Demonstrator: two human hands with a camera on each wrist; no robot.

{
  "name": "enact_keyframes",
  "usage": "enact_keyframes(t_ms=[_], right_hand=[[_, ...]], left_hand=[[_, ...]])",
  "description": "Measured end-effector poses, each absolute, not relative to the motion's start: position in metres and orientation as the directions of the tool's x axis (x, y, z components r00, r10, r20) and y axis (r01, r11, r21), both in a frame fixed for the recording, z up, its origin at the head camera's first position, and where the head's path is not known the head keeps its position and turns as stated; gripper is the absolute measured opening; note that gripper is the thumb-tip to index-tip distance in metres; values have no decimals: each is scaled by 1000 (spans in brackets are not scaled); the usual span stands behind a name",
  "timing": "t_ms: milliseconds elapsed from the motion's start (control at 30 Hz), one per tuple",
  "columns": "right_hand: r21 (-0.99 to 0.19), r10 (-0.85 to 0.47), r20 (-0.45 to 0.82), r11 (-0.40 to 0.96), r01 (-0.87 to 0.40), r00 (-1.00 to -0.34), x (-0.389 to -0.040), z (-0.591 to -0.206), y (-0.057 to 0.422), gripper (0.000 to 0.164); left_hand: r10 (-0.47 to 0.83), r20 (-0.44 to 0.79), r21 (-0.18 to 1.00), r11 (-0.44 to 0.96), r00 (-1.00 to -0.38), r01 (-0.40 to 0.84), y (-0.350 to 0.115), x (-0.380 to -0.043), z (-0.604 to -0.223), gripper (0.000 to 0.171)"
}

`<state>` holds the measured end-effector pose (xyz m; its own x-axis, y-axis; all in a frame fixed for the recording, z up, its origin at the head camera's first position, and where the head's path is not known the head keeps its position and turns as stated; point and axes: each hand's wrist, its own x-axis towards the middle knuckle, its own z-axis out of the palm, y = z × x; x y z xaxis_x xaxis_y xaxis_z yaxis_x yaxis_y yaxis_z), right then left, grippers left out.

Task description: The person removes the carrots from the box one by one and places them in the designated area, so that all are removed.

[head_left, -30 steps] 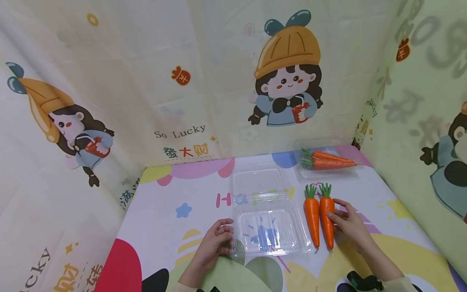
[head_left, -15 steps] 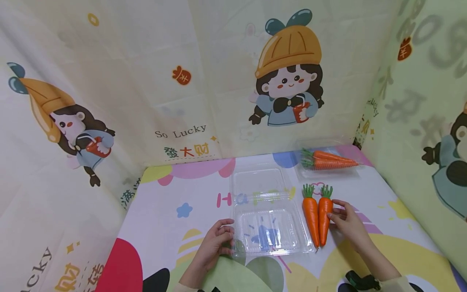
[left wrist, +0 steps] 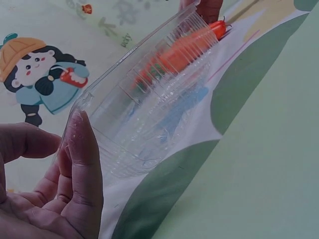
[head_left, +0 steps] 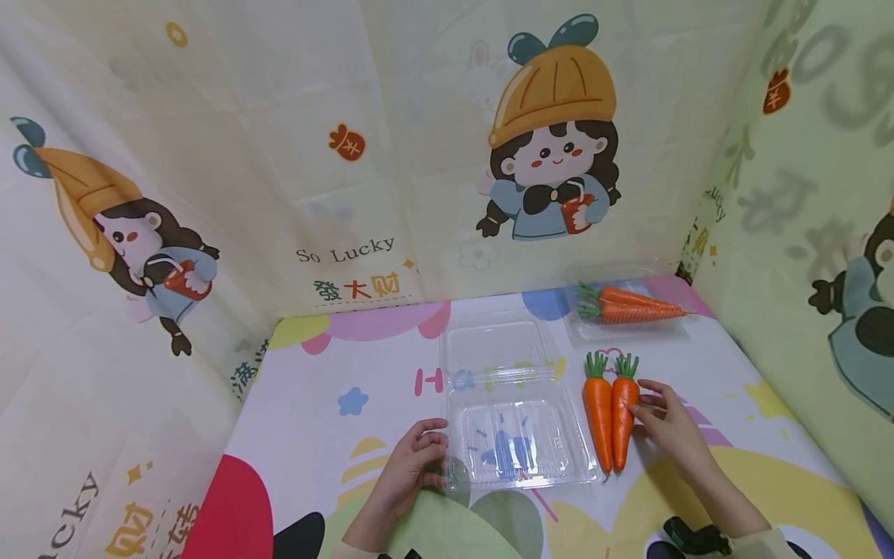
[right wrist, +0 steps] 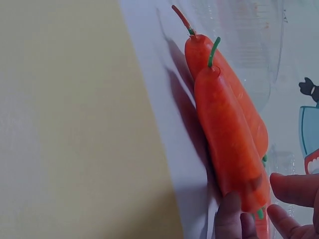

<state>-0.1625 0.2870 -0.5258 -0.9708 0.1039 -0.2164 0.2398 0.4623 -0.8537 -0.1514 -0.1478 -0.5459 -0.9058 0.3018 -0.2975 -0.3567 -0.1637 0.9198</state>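
Observation:
An open clear plastic clamshell box [head_left: 482, 473] lies on the table, its lid folded back. My left hand [head_left: 412, 466] pinches the box's left rim, and the thumb and a finger show at that rim in the left wrist view. Two orange carrots with green tops lie side by side to the right of the box. My right hand [head_left: 670, 427] holds the right carrot [head_left: 623, 419] near its top, thumb on one side and fingers on the other. The left carrot [head_left: 597, 423] lies against it, close to the box's right edge. Both carrot tips point toward me.
Farther back on the right stands another clear plastic box [head_left: 580, 332] with carrots [head_left: 632, 307] in it. A printed cloth [head_left: 307, 419] covers the table. Printed curtains [head_left: 419, 178] rise behind and at both sides.
The right carrot has swung its tip left, so the gap between the two carrots has closed. The pair shifted left, then slightly back right. My left hand and the box have stayed put.

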Motion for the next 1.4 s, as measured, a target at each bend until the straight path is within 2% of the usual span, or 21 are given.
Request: enact_keyframes(t_ms=[200,300,400,567,700,867,1033,1233,1400], right_hand=[[-862,113,-196,454,226,-974,-163,-524,288,65],[-856,130,-182,466,222,-975,-164,-522,289,64],[-847,146,-166,486,217,-975,-165,-521,290,63],[-822,180,-110,537,191,-978,-166,-521,294,58],[-807,198,-51,569,157,-979,-168,-524,296,53],[-790,196,-3,601,122,-981,-169,-524,298,50],[-757,192,30,645,104,-981,-173,-520,304,47],[-736,206,105,674,63,-973,-186,-515,307,45],[-714,253,194,699,40,-948,-199,-514,312,42]], left_hand=[[266,-289,934,-132,-919,-332,-147,-148,-543,52],[221,-279,951,-73,-934,-301,-145,-146,-539,50],[135,-248,969,48,-959,-244,-140,-145,-533,45],[-76,-119,946,294,-990,-136,-122,-144,-525,34],[-155,-76,935,331,-985,-125,-109,-146,-520,35],[-168,-74,939,321,-983,-125,-107,-145,-522,44],[-185,-39,919,379,-982,-108,-107,-143,-525,50],[-187,200,833,549,-962,67,-99,-144,-517,40],[-5,323,732,635,-946,247,-82,-140,-509,29]])
